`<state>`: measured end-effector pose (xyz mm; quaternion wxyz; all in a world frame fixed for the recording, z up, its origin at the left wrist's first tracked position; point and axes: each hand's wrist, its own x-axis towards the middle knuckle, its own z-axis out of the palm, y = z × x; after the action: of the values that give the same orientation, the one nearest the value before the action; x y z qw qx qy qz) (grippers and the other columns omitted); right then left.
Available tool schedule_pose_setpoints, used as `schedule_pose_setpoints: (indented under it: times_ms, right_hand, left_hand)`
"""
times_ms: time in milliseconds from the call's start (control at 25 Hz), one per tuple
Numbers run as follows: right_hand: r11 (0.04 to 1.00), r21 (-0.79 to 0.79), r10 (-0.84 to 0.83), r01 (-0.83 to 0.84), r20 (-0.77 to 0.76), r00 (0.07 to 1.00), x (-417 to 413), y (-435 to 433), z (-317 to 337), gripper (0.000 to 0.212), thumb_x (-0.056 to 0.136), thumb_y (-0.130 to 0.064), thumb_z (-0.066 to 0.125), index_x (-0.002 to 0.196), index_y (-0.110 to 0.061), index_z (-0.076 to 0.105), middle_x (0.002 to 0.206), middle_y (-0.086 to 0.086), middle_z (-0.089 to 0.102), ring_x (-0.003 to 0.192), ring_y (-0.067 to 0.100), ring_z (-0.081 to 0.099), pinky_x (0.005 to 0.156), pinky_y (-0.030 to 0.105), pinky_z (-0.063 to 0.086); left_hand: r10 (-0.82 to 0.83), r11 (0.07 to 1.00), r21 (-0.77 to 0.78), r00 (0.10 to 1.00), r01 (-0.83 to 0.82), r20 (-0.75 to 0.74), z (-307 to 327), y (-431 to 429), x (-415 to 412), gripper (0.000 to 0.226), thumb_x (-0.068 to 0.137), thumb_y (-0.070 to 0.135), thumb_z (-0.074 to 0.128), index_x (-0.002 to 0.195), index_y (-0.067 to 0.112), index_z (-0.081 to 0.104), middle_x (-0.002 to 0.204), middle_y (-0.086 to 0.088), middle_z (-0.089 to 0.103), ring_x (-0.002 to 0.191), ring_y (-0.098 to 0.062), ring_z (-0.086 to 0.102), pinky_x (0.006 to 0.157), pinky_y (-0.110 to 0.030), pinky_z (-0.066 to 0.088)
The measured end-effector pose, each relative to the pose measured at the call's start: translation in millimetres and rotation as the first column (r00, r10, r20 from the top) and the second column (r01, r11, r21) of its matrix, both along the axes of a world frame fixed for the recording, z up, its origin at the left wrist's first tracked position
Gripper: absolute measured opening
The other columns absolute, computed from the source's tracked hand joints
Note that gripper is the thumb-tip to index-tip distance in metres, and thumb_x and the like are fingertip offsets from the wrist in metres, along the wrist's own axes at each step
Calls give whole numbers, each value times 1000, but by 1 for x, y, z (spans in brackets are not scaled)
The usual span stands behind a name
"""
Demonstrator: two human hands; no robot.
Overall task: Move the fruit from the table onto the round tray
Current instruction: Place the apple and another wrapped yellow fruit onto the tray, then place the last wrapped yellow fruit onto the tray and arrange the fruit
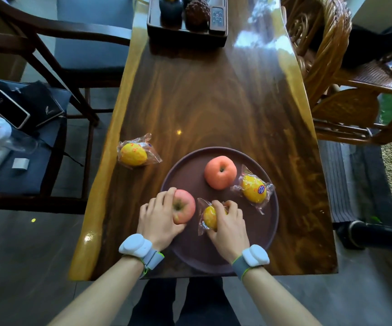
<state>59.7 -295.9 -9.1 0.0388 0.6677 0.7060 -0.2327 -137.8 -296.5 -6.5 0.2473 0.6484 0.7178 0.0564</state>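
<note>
Closest to my view are my two forearms, each with a grey strap and a white sensor pod at the wrist, reaching over the near edge of the wooden table (213, 102). My left hand (158, 218) is curled around a red apple (183, 206), fingers over its far-left side and thumb under its near side, and the apple sits at the left rim of the round tray (270, 222); I cannot tell whether it rests on the tray or is just above it. My right hand (228, 223) is cupped over a wrapped lemon (210, 216), fingertips pressing the clear plastic, with that fruit inside the near part of the tray. Further in, on the right side of the tray, lies a second wrapped lemon (254, 191) carrying a small blue sticker, and just beside it to the left, nearly touching its wrapper, sits a pink peach (220, 172) with its stem dimple facing up. Off the tray, a third wrapped lemon (134, 153) lies on the bare table near the left edge, well apart from the tray's rim. Beyond that the tabletop is glossy, and at the far end stands a dark rectangular tray (185, 34) holding small ornaments. A dark wooden chair (56, 43) stands to the left and a wicker chair (336, 78) to the right.
</note>
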Motion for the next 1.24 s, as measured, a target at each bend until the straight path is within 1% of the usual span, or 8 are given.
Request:
schedule_pose_setpoints:
  times_ms: [320, 560, 760, 920, 960, 1040, 1160, 1240]
  right_hand:
    - [998, -65, 2, -1, 6, 1000, 3, -2, -3, 81, 72, -30, 75, 142, -29, 34, 131, 12, 40, 105, 38, 48, 84, 49, 50]
    - [998, -37, 59, -58, 20, 998, 3, 4, -2, 67, 71, -29, 74, 131, -27, 43, 124, 12, 44, 99, 37, 50, 78, 47, 50]
    - [997, -25, 69, -68, 22, 997, 4, 3, -2, 66, 71, -31, 74, 130, -27, 44, 123, 12, 46, 96, 36, 51, 74, 46, 51]
    - [997, -32, 64, -63, 36, 997, 8, 1, -4, 76, 69, -38, 75, 137, -30, 41, 128, 11, 46, 102, 36, 53, 76, 46, 51]
    - [997, -36, 66, -65, 31, 997, 9, 0, -4, 81, 68, -42, 75, 140, -31, 39, 130, 10, 45, 106, 36, 53, 78, 46, 51]
    - [997, -41, 66, -65, 21, 998, 11, -3, -4, 91, 65, -48, 76, 145, -33, 34, 135, 8, 44, 115, 34, 50, 85, 46, 50]
    - [997, -38, 61, -61, -1, 998, 15, -7, 0, 102, 60, -51, 78, 148, -35, 28, 144, 8, 40, 129, 32, 42, 93, 46, 48]
    - [998, -24, 57, -58, -28, 998, 18, -10, 1, 105, 58, -50, 79, 148, -35, 28, 147, 8, 38, 136, 30, 36, 95, 46, 47]
  left_hand:
    - [-35, 998, -47, 999, 35, 18, 2, 2, -4, 100, 63, 52, 81, 145, 27, 29, 136, 2, 52, 117, -26, 55, 95, -45, 43]
    - [-26, 999, -22, 1000, 27, 10, 0, 2, -5, 99, 64, 51, 82, 144, 25, 31, 134, 0, 54, 116, -26, 57, 94, -45, 44]
    - [-34, 999, -21, 999, 34, 14, -2, 1, -6, 99, 65, 52, 81, 145, 26, 29, 135, -1, 53, 116, -26, 56, 95, -45, 44]
    - [-37, 999, -16, 998, 38, 41, 4, 2, -9, 101, 68, 70, 69, 148, 27, 27, 148, 1, 44, 129, -23, 47, 101, -45, 41]
    - [-11, 1000, 20, 998, 10, 58, 8, 5, -12, 98, 71, 74, 63, 148, 25, 29, 151, 0, 42, 132, -23, 44, 102, -46, 40]
    - [85, 987, 126, 993, -95, 83, 13, 19, -26, 86, 80, 70, 58, 146, 21, 34, 151, -4, 42, 133, -25, 42, 101, -47, 40]
    - [250, 933, 271, 968, -238, -10, 12, 60, -59, 79, 76, 50, 74, 140, 17, 40, 149, -13, 41, 130, -35, 39, 97, -54, 42]
    - [310, 925, 256, 947, -281, -81, 9, 87, -78, 86, 67, 40, 84, 138, 18, 42, 149, -17, 37, 132, -40, 35, 98, -58, 39]
